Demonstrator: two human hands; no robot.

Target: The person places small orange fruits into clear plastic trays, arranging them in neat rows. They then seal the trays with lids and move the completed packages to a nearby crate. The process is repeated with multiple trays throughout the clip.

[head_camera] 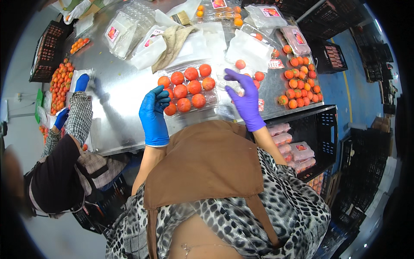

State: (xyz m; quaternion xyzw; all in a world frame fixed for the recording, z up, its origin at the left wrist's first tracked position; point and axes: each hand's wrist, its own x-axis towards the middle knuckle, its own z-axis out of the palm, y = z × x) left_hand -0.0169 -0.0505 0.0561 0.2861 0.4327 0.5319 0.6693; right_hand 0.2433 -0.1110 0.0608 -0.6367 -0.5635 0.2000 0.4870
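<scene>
A clear plastic tray lies before me on the metal table, with round orange-red fruits in rows. Its lower right corner holds no fruit. My left hand, in a blue glove, is at the tray's left edge. Its fingers curl in beside the leftmost fruits and partly cover one; whether they grip it cannot be made out. My right hand, in a purple glove, hovers right of the tray. Thumb and fingers are spread with nothing between them. Just beyond it lie a few loose fruits.
Loose fruits cover the table's right end, above a black crate of wrapped packs. Stacked clear trays, a tan cloth and a brush lie at the back. At left, a co-worker's gloved hand is near piled fruits.
</scene>
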